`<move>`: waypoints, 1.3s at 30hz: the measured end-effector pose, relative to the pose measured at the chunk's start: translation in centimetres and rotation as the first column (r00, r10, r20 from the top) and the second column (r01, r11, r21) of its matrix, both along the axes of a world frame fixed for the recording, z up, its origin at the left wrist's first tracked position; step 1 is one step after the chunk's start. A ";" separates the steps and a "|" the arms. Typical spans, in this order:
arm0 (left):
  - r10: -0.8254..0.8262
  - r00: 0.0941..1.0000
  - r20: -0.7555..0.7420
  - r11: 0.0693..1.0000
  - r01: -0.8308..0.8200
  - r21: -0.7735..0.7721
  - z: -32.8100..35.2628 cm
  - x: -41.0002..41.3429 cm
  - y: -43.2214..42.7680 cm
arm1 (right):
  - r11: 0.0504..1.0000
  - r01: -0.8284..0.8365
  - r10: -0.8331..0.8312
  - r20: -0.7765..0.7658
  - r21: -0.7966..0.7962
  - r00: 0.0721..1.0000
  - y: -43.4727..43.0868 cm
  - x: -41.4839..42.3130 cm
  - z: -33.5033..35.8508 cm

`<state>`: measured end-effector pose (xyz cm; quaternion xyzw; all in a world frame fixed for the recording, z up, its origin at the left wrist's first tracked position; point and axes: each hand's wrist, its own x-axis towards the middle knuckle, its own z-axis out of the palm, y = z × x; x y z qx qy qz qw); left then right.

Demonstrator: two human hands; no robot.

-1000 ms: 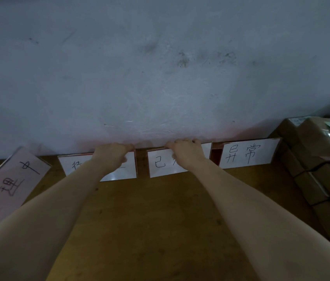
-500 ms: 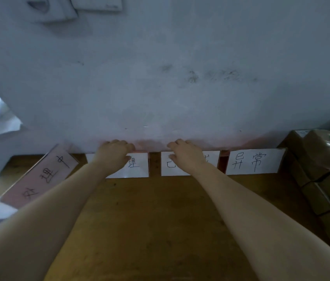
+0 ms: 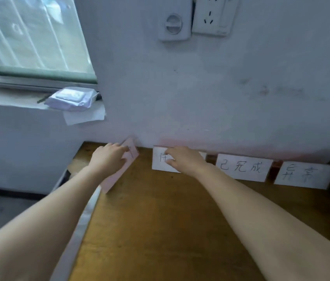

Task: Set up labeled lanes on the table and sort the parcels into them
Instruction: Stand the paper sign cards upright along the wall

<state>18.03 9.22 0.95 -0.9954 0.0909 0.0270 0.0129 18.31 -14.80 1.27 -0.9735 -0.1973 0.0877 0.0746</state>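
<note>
Left hand (image 3: 109,159) on pinkish card (image 3: 117,175)

Table (image 3: 160,230) is a warm orange-brown wood. The label cards (image 3: 243,168) along the back are plain white with black handwritten characters, and the tilted card (image 3: 117,175) on the left looks pinkish. Wall (image 3: 220,98) is pale grey-blue with dark scuffs, socket (image 3: 213,15) white, window frame (image 3: 44,73) greenish.

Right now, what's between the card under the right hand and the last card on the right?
One more card, the 已完成 card, stands between the card under the right hand and the last card, head view.
</note>
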 end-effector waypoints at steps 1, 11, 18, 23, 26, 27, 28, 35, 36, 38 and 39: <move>0.010 1.000 -0.017 1.000 -0.010 0.002 -0.3 0.3 1.5 | 1.000 0.002 -0.002 -0.004 -0.008 1.000 1.5 0.1 -0.1; -0.024 0.994 -0.108 0.991 0.010 -0.130 -3.9 4.5 6.1 | 0.997 0.030 -0.030 -0.010 -0.065 0.999 9.9 3.0 -1.3; 0.196 0.946 -0.256 0.936 -0.259 -0.238 -6.4 7.5 4.8 | 0.985 0.116 -0.114 0.020 -0.125 0.993 7.6 5.9 -3.7; 0.201 0.955 -0.219 0.948 -0.246 -0.203 -7.8 8.2 4.3 | 0.947 0.251 -0.248 0.040 -0.201 0.968 6.0 7.1 -5.7; 0.134 0.972 -0.193 0.974 -0.165 -0.153 -7.0 9.1 4.0 | 0.930 0.288 -0.288 0.031 -0.231 0.957 5.7 7.4 -6.6; 0.110 0.978 -0.177 0.983 -0.133 -0.125 -6.6 9.5 3.8 | 0.927 0.294 -0.294 0.033 -0.233 0.955 5.7 7.4 -6.9; 0.087 0.984 -0.156 0.989 -0.103 -0.102 -6.1 10.0 3.8 | 0.926 0.298 -0.299 0.035 -0.232 0.954 5.7 7.4 -7.0; -0.042 0.991 -0.126 0.997 0.050 0.058 -5.8 11.7 5.3 | 0.929 0.305 -0.307 0.026 -0.208 0.951 4.8 8.2 -7.6; -0.043 0.990 -0.133 0.998 0.049 0.038 -6.0 11.7 5.3 | 0.924 0.317 -0.318 0.031 -0.212 0.948 4.4 8.2 -7.7; -0.092 0.987 -0.131 0.996 0.090 -0.021 -6.7 11.6 4.9 | 0.916 0.340 -0.339 0.041 -0.213 0.940 3.8 8.2 -7.9; -0.128 0.985 -0.117 0.991 0.124 -0.042 -7.1 11.5 4.3 | 0.916 0.343 -0.342 0.044 -0.208 0.939 3.6 8.2 -8.0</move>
